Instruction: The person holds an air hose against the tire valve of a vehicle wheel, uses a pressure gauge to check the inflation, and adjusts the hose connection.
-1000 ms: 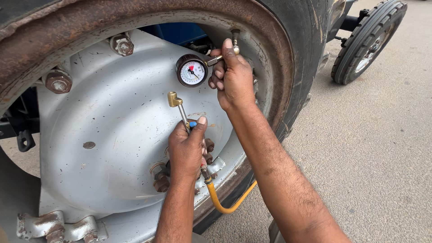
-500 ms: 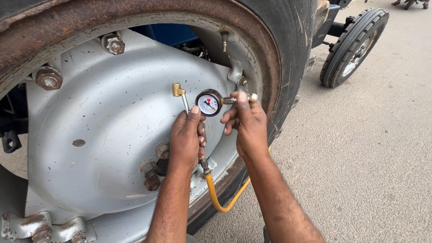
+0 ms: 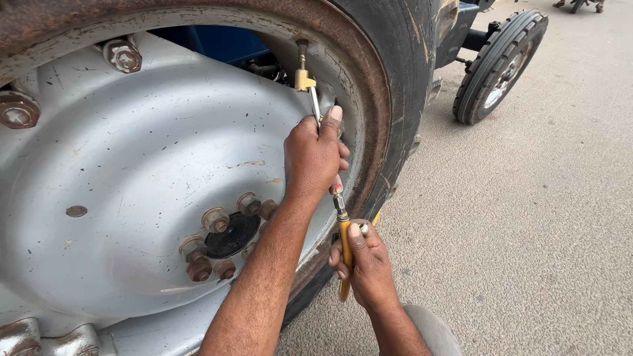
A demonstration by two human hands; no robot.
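Observation:
My left hand (image 3: 316, 155) is wrapped around a tyre inflator, its forefinger stretched along the thin metal stem. The brass chuck (image 3: 304, 80) at the stem's tip sits at the valve (image 3: 302, 47) on the rusty rim (image 3: 369, 112) of a large tractor wheel. The dial is hidden behind that hand. Below, my right hand (image 3: 366, 267) grips the yellow hose (image 3: 344, 240) just under its metal fitting. The grey wheel disc (image 3: 151, 171) fills the left of the view.
Rusty hub bolts (image 3: 217, 231) ring the wheel's centre, with larger nuts (image 3: 122, 56) near the rim. The black tyre (image 3: 409, 79) stands on a concrete floor (image 3: 527, 217). A small front wheel (image 3: 501, 66) is at the upper right.
My left hand has raised the chuck up to the valve at the rim's top. My right hand has left the dial and dropped to the yellow hose.

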